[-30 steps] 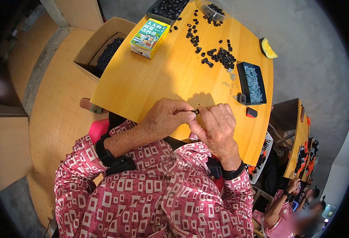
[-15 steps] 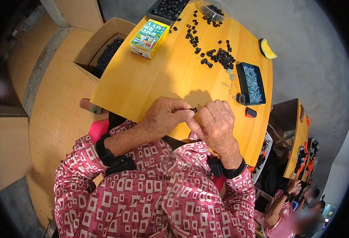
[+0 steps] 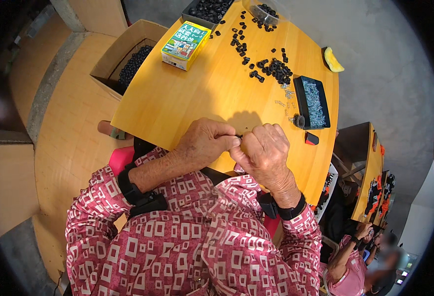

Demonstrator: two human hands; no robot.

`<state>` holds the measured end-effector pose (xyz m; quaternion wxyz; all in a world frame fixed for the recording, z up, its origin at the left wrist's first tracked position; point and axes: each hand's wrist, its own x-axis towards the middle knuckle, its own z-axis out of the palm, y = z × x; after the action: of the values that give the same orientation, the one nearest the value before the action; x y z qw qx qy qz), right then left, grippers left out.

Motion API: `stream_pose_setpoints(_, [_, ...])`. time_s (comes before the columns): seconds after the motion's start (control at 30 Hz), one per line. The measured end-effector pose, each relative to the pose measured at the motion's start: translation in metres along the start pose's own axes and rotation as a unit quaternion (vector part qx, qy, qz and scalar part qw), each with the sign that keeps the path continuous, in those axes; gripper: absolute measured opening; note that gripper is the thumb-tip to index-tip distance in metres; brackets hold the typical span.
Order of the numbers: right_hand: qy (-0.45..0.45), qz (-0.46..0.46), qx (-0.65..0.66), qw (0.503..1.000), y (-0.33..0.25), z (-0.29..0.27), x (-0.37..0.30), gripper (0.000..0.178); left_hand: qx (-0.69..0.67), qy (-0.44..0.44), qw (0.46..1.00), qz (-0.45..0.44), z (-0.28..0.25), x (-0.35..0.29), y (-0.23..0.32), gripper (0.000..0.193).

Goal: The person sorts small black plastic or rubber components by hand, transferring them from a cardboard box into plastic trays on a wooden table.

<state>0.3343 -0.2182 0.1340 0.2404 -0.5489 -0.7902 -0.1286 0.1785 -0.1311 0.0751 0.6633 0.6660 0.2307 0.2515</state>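
Above the near edge of the table, my two hands meet at a small black part (image 3: 239, 136), mostly covered by fingers. My left hand (image 3: 203, 142) pinches it between thumb and forefinger. Curled against its other side is my right hand (image 3: 265, 152), thumb and fingers closed; whatever those fingers hold is hidden. Beyond the hands lies a pile of small black plastic parts (image 3: 279, 72). Beside it are tiny metal springs (image 3: 279, 103) and a black tray (image 3: 301, 98) filled with small clear or silvery pieces.
A yellow-green box (image 3: 185, 45) stands at the far left, before a dark bin (image 3: 189, 18) of black parts. A clear bowl (image 3: 279, 18) sits at the far edge. Left of the table is a cardboard carton (image 3: 109, 74). Another person (image 3: 347, 266) works at lower right.
The hands have drawn slightly closer together, so less of the black part shows between them. Things on the table look the same.
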Motion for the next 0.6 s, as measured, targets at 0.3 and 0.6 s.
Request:
stream_pose_setpoints(0.3, [0.009, 0.048, 0.006, 0.999, 0.0, 0.004, 0.0005, 0.027, -0.079, 0.002, 0.997, -0.009, 0.0014, -0.0006, 0.0019, 0.021])
stream_pose_setpoints(0.6, [-0.025, 0.053, -0.019, 0.998, 0.0034, 0.0023, -0.0015, 0.028, -0.052, -0.005, 0.999, -0.006, 0.0006, 0.0013, 0.0013, 0.022])
